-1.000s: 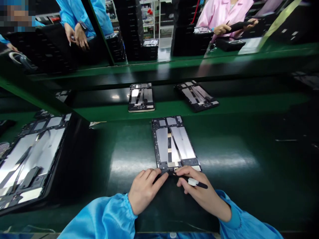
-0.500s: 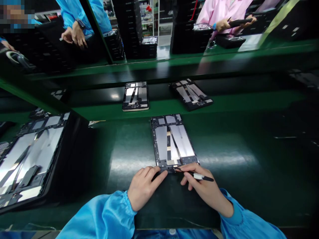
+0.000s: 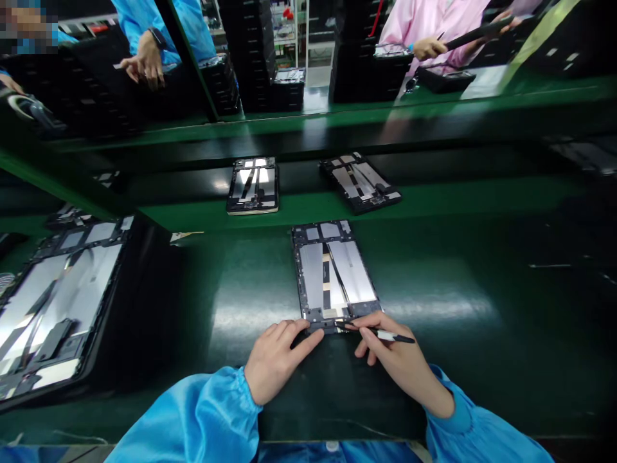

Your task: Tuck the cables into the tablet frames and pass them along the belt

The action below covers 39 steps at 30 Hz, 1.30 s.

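Note:
An opened tablet [image 3: 337, 270] lies on the green bench in front of me, its silver inner plates and a dark ribbon cable exposed. My left hand [image 3: 276, 360] holds its lower left corner, thumb along the bottom edge and fingers at the side. In my right hand [image 3: 393, 354] is a pair of slim black tweezers [image 3: 385, 335] with a white band, pinched between thumb and fingers. The tip touches or hovers just over the tablet's bottom edge, near a small light-coloured part; I cannot tell which.
Two more opened tablets [image 3: 254, 186] [image 3: 360, 182] lie on the strip beyond the bench. At left, another opened tablet [image 3: 91, 276] tops a black stack beside a green post [image 3: 62, 186]. Across the line, co-workers' hands [image 3: 147, 59] [image 3: 429, 48] show among black tray stacks [image 3: 245, 58].
The two tablets on the far strip have shifted left. My right hand has tilted slightly and the tweezers' tip sits a little further left. My left hand stays at the corner.

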{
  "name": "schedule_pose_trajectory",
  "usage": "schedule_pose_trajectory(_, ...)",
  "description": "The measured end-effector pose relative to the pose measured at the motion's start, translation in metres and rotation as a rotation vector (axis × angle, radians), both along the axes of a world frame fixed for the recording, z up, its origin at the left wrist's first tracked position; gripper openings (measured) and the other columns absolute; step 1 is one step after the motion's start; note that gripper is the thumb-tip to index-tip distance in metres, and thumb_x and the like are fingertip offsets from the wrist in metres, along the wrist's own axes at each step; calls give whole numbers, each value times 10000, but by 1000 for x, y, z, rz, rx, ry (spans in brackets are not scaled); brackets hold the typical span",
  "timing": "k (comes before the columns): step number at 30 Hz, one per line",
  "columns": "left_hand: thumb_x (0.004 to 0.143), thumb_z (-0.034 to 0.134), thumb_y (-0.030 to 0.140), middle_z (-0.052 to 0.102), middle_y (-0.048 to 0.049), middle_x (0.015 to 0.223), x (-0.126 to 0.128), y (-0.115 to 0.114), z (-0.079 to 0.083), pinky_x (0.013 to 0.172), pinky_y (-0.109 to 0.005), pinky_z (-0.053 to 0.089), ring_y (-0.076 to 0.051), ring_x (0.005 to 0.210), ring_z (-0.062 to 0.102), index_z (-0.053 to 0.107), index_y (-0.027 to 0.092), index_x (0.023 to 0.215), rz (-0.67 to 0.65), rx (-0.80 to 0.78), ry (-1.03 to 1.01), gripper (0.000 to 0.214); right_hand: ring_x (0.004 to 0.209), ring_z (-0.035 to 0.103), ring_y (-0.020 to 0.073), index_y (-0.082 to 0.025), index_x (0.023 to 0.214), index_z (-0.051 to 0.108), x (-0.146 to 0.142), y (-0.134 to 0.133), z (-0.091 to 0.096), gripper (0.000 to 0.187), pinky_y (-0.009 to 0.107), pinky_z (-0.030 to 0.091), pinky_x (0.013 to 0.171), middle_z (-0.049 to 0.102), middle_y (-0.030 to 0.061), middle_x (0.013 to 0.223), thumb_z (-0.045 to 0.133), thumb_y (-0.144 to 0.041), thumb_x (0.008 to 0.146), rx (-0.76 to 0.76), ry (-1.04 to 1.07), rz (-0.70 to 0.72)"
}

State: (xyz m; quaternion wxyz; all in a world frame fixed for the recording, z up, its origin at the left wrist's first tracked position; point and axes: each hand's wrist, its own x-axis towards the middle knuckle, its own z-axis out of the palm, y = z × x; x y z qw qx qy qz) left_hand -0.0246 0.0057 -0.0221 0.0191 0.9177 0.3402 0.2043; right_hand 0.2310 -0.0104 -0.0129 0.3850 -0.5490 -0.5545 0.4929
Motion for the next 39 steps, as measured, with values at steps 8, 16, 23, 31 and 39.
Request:
schedule_pose_trajectory(8, 987, 476, 147, 642, -83, 1171, -4, 2, 4, 766, -305, 522, -181, 995, 607, 616, 198, 1201, -22, 41, -86, 260, 680, 695, 165, -220, 1053, 677, -12, 0, 3, 199, 260, 586, 588, 730, 56, 902, 561, -349, 957, 76, 46, 213)
schedule_pose_trajectory(16, 971, 510, 140, 642, -89, 1195, -4, -1, 4, 812, -321, 501, -204, 1054, 587, 612, 181, 1214, -31, 25, -104, 267, 707, 689, 165, -220, 1034, 661, -10, -1, 9, 190, 238, 564, 556, 714, 52, 931, 590, -365, 934, -50, 66, 231)
schedule_pose_trajectory(23, 990, 469, 166, 644, -33, 1234, 11, -36, 11, 756, -295, 466, -192, 1065, 571, 632, 219, 1200, -323, -60, 14, 271, 578, 620, 141, -196, 868, 604, 7, -19, 5, 206, 239, 500, 519, 643, 10, 720, 565, -387, 933, -192, -14, 258)
schedule_pose_trajectory(31, 940, 546, 115, 642, -28, 1205, 15, -40, 1, 760, -300, 449, -193, 1038, 577, 623, 270, 1218, -317, -18, 32, 327, 633, 604, 164, -203, 799, 589, 0, -23, 12, 133, 270, 423, 580, 628, -2, 720, 609, -283, 904, -15, -267, 388)
schedule_pose_trajectory(39, 938, 541, 100, 640, -25, 1199, 16, -42, 5, 748, -302, 459, -198, 1036, 575, 624, 284, 1214, -308, -54, 3, 342, 617, 620, 157, -196, 757, 581, 0, -19, 10, 212, 262, 494, 567, 614, 4, 700, 577, -338, 915, -119, -19, 301)
